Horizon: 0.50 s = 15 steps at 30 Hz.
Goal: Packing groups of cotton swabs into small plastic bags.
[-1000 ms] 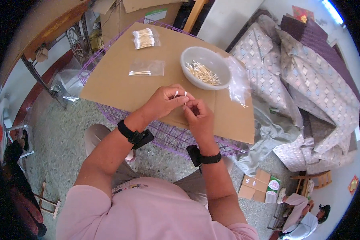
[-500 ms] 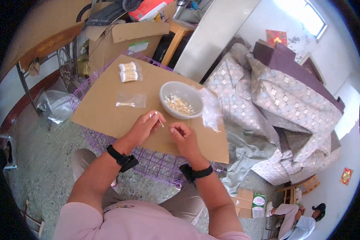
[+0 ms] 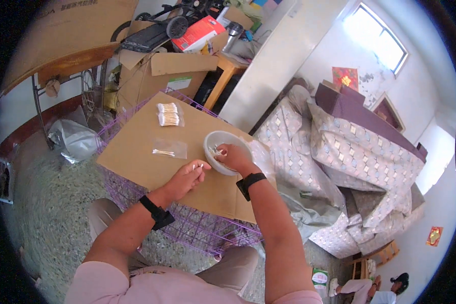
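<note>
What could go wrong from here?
Right grip is down in the bowl; it might knock the bowl or flick loose swabs out.
Left grip has held swabs with white tips sticking out; one could slip free.
The cardboard lies over a purple wire frame, so a hard push might shift it.

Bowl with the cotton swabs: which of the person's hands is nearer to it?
Right. The right hand is in the bowl, at the cotton swabs; the left hand is outside, off its near left side.
</note>
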Each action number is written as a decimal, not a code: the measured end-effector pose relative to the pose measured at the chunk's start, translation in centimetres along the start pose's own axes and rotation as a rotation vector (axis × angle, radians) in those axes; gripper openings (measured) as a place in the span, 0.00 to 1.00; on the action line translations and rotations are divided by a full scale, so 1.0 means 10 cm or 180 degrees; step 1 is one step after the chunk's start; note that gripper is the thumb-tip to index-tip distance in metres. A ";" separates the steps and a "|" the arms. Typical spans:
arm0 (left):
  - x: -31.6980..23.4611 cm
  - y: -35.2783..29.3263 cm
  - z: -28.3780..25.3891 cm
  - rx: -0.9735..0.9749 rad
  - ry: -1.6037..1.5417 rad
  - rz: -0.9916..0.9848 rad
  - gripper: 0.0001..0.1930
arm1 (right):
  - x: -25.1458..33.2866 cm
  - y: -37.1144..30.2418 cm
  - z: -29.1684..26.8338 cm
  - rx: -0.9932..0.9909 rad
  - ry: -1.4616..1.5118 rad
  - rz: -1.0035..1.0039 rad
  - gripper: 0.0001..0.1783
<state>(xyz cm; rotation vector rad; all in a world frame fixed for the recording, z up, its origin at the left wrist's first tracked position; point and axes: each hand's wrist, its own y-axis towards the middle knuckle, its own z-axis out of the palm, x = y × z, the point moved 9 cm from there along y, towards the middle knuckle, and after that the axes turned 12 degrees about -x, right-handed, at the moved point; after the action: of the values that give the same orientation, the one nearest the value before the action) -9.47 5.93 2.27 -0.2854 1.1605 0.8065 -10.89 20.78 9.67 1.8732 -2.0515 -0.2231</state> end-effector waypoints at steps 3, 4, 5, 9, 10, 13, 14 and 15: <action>-0.08 -0.04 0.09 0.0053 0.0147 -0.0018 0.16 | -0.04 0.04 0.16 0.0175 0.0110 -0.0042 0.16; -0.11 -0.06 0.11 0.0074 0.0221 -0.0008 0.17 | -0.03 0.05 0.21 0.0285 0.0093 -0.0158 0.15; -0.11 -0.06 0.10 0.0055 0.0217 0.0002 0.17 | -0.03 0.04 0.26 0.0395 0.0073 -0.0269 0.14; -0.06 -0.02 0.10 0.0162 0.0362 0.0047 0.16 | -0.13 0.00 0.29 0.0419 0.0220 -0.0165 0.11; -0.02 -0.01 0.08 0.0183 0.0450 0.0010 0.15 | -0.08 -0.03 0.29 0.0492 0.0179 -0.0209 0.10; 0.05 0.00 0.07 0.0253 0.0154 -0.0091 0.14 | -0.04 -0.14 0.28 0.0555 0.0133 -0.0228 0.09; 0.07 0.02 0.07 0.0252 0.0147 -0.0089 0.14 | -0.04 -0.16 0.27 0.0537 0.0138 -0.0208 0.09; 0.07 0.02 0.08 0.0262 0.0193 -0.0036 0.14 | -0.04 -0.18 0.27 0.0545 0.0140 -0.0205 0.09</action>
<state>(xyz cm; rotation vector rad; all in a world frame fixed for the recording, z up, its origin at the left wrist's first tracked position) -8.90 6.85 2.04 -0.2496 1.2447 0.7426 -10.13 20.62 6.51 2.0274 -2.0397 -0.0219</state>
